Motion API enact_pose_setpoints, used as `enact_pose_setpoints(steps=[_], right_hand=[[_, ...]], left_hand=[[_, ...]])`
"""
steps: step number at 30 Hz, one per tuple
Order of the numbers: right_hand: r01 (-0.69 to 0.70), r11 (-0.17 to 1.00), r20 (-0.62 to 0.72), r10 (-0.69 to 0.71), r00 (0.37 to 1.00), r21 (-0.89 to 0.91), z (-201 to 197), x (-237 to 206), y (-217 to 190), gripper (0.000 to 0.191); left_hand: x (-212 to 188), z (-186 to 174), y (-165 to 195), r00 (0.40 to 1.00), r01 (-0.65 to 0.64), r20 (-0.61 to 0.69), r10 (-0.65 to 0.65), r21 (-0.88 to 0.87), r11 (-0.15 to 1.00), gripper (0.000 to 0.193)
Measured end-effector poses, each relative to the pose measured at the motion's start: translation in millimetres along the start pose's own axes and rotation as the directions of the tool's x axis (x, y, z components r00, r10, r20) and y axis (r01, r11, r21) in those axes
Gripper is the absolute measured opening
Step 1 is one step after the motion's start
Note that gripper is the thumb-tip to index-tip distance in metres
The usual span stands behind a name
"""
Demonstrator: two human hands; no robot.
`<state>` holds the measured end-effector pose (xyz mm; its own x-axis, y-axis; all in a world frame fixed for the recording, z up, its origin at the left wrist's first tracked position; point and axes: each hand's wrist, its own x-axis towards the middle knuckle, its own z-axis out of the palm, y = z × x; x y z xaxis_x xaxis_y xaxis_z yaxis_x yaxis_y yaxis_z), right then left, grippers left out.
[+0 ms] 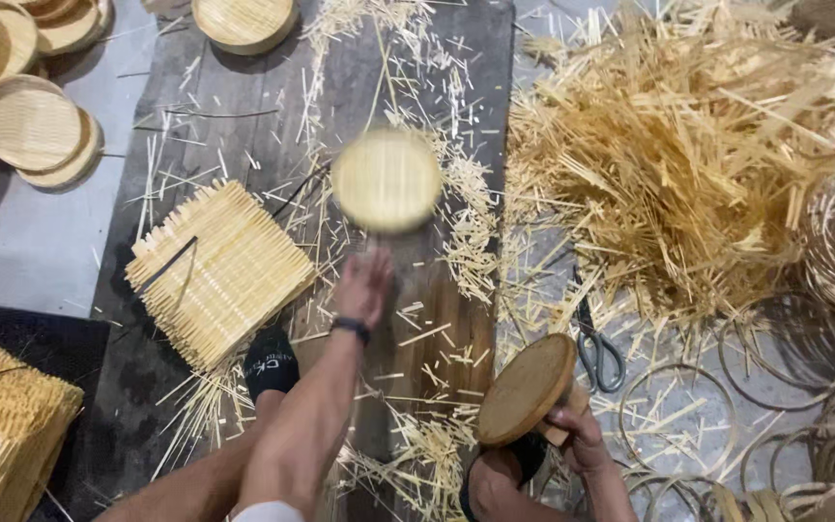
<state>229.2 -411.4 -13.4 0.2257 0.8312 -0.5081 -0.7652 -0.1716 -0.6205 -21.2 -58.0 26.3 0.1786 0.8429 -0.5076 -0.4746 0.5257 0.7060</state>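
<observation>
Head view, left hand (365,285) open below blurred woven disc (387,180), rt hand (572,430) gripping round wooden mould (528,389)

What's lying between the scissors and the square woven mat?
In the head view, between the scissors and the square woven mat lie the dark board strewn with loose bamboo slivers and the left hand.

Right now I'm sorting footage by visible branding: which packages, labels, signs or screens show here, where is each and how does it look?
No packages, signs or screens in view.
Sock: black, at the lower middle beside the left forearm, with small pale lettering across it, the only printed marking.
Wristband: dark and plain, on the left hand; no label can be made out.
</observation>
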Motion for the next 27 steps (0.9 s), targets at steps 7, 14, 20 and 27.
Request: enact_pose_setpoints(steps=[7,14,20,27], right_hand=[[-0.066,0.988,0.084,0.054,0.995,0.139,61,27,9,0.071],[-0.156,0.988,-0.095,0.157,0.983,0.012,88,63,30,0.065],[-0.127,0.982,-0.068,0.119,0.991,-0.142,89,65,44,0.043],[-0.230,0.895,-0.129,0.195,0.972,-0.381,94,36,61,0.041]], left_hand=[[-80,11,-86,0.887,0.287,-0.017,-0.462,0.804,0.521,0.053],[-67,-34,-65,0.997,-0.009,-0.059,0.043,0.482,0.876,0.036],[-38,-87,60,0.873,-0.320,0.312,0.375,0.947,-0.043,0.049],[-18,-155,152,0.991,0.130,-0.086,0.105,0.829,-0.543,0.061]])
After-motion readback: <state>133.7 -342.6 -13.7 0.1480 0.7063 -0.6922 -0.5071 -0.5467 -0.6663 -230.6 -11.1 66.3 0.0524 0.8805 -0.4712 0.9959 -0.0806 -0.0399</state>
